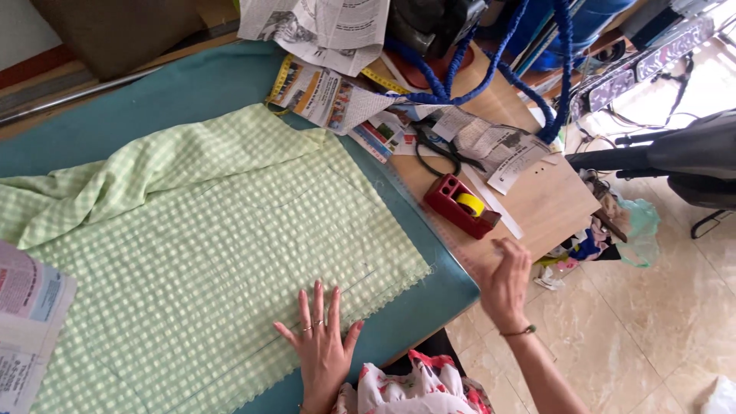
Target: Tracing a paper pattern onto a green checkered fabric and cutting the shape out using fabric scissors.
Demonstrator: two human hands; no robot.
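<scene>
Both hands empty: left hand [322, 345] flat on green fabric [207, 253]; right hand [506, 284] open nr ruler [445, 230].

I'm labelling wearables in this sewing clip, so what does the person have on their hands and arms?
Both forearms are bare, with no sleeves in view. The left hand wears thin rings on two fingers. The right hand shows no rings from this angle; a slim dark beaded bracelet circles its wrist. A floral white, red and pink garment shows at the body.

The right hand [504, 282] is motion-blurred at the table's edge, its fingertips indistinct. The green checked fabric [199, 253] and a stack of newspapers [27, 322] run off the frame's left and bottom edges.
</scene>
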